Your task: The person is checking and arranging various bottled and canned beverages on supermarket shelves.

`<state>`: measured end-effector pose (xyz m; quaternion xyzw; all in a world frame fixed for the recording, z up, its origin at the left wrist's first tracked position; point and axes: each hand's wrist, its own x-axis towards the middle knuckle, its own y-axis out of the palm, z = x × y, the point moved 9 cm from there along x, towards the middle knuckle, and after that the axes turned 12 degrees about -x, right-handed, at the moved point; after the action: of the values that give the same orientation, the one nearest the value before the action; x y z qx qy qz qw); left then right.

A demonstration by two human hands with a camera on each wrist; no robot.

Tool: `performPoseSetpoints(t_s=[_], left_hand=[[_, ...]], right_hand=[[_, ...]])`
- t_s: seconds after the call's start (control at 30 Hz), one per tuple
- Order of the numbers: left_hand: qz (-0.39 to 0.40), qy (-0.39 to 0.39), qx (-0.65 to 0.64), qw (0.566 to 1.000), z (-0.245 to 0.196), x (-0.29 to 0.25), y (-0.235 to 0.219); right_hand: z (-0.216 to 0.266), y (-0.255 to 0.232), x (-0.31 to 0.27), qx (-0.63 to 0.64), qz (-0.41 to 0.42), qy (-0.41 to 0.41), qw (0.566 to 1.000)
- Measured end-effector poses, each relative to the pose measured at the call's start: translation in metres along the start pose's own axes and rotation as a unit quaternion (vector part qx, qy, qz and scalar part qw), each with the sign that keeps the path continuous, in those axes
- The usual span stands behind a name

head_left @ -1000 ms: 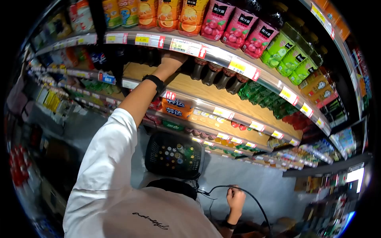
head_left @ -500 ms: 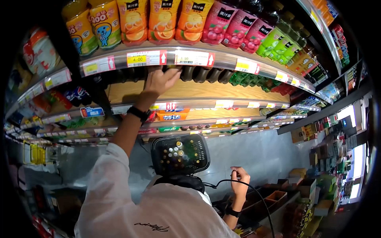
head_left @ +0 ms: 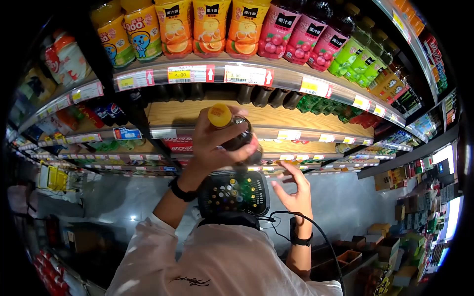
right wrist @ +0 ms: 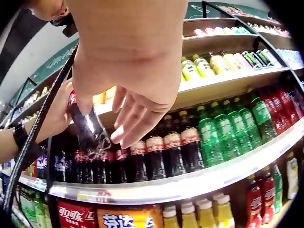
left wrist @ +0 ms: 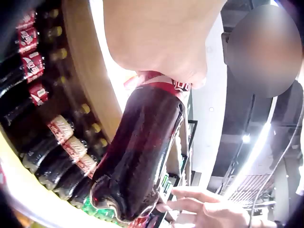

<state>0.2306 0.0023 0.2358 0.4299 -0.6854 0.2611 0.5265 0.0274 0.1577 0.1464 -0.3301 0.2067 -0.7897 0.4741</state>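
Note:
My left hand [head_left: 207, 143] grips a dark cola bottle [head_left: 238, 136] around its label, in front of the drink shelf. Its yellow cap [head_left: 219, 114] faces up toward the head camera. The left wrist view shows the dark lower body of the cola bottle [left wrist: 140, 147] and part of a red label under the fingers. Just to the right of the bottle, my right hand [head_left: 296, 193] is raised with fingers spread and holds nothing. In the right wrist view, the right hand [right wrist: 137, 90] overlaps the bottle's base end.
A black basket [head_left: 266, 197] with several capped bottles stands on the floor below my hands. Juice bottles [head_left: 210, 29] line the upper shelf, above a price rail [head_left: 197, 74]. Cola bottles [right wrist: 185, 147] and green bottles [right wrist: 228, 128] stand behind. A black cable [head_left: 321, 232] loops by my right arm.
My left hand has come out from the shelf and down toward my body, now with the cola bottle in it. My right hand has risen toward the bottle and its fingers have spread.

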Motion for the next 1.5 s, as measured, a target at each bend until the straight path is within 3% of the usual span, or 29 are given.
performPoseSetpoints(t_s=[0.03,0.17,0.23,0.3,0.33,0.4,0.47,0.57,0.63,0.67,0.77,0.83,0.93,0.97,1.03,1.1,1.17,1.2,1.23,1.3,1.33,1.37,1.43,1.47,1.5], left_hand=[[-0.007,-0.004,-0.021,1.000,-0.009,0.004,0.004],[-0.040,-0.038,-0.028,0.998,-0.029,0.007,0.025],[-0.007,-0.055,-0.013,0.998,-0.034,0.002,0.038],[0.136,-0.030,0.064,0.988,-0.044,-0.003,0.057],[0.107,-0.042,0.007,0.993,-0.041,-0.009,0.061],[0.135,-0.026,0.021,0.990,-0.044,-0.014,0.068],[0.136,-0.007,0.021,0.990,-0.029,-0.025,0.066],[0.134,-0.072,0.120,0.981,0.013,-0.041,0.048],[0.055,-0.112,0.096,0.988,0.040,-0.033,0.025],[0.115,0.037,0.210,0.970,0.025,-0.023,0.031],[0.152,0.106,0.263,0.947,0.061,-0.022,0.024],[0.170,0.104,0.276,0.940,0.069,-0.018,0.018],[0.171,0.056,0.310,0.934,0.094,-0.016,0.007],[0.175,0.057,0.309,0.933,0.100,-0.012,0.000],[0.270,0.135,0.423,0.854,0.114,-0.018,0.005],[0.267,0.097,0.431,0.857,0.127,-0.017,0.000],[0.250,-0.158,0.375,0.879,0.175,-0.019,-0.024],[0.105,-0.253,0.334,0.902,0.183,-0.010,-0.040],[0.105,-0.253,0.334,0.902,0.196,-0.014,-0.044],[0.038,-0.155,0.429,0.889,0.214,-0.021,-0.063],[0.052,-0.040,0.464,0.883,0.203,-0.014,-0.055],[0.053,-0.042,0.464,0.883,0.206,-0.016,-0.057],[0.085,-0.160,0.378,0.908,0.218,-0.012,-0.053],[0.086,-0.161,0.378,0.908,0.217,-0.012,-0.053],[0.095,-0.233,0.370,0.894,0.228,-0.019,-0.058]], right_hand=[[0.008,0.005,0.008,-0.008,0.010,-0.052,0.999],[0.029,0.018,0.015,0.037,0.066,-0.085,0.993],[0.010,0.034,0.013,0.083,0.099,-0.019,0.991],[0.006,0.032,0.010,0.037,0.105,-0.042,0.993],[-0.001,0.034,0.011,0.033,0.112,-0.038,0.992],[-0.013,0.032,0.009,0.023,0.120,-0.032,0.992],[-0.039,0.030,0.004,0.029,0.135,0.008,0.990],[-0.077,0.018,-0.013,0.013,0.138,0.061,0.988],[-0.093,0.009,-0.025,0.027,0.119,0.099,0.988],[-0.101,0.002,-0.034,-0.002,0.124,0.133,0.983],[-0.129,-0.007,-0.060,0.025,0.083,0.092,0.992],[-0.144,-0.014,-0.077,0.028,0.086,0.115,0.989],[-0.175,-0.027,-0.105,0.076,0.147,0.230,0.959],[-0.187,-0.037,-0.113,0.100,0.113,0.247,0.957],[-0.211,-0.056,-0.128,0.088,0.070,0.281,0.953],[-0.227,-0.073,-0.137,0.057,0.037,0.302,0.951],[-0.234,-0.083,-0.143,0.045,0.041,0.310,0.949],[-0.236,-0.084,-0.145,0.045,0.048,0.323,0.944],[-0.238,-0.085,-0.147,0.044,0.055,0.335,0.940],[-0.243,-0.081,-0.150,0.048,0.063,0.342,0.937],[-0.245,-0.077,-0.151,0.047,0.076,0.341,0.936],[-0.247,-0.073,-0.153,0.046,0.089,0.340,0.935],[-0.241,-0.065,-0.151,0.051,0.094,0.343,0.933],[-0.239,-0.062,-0.149,0.056,0.097,0.345,0.932],[-0.241,-0.061,-0.148,0.055,0.098,0.346,0.931]])
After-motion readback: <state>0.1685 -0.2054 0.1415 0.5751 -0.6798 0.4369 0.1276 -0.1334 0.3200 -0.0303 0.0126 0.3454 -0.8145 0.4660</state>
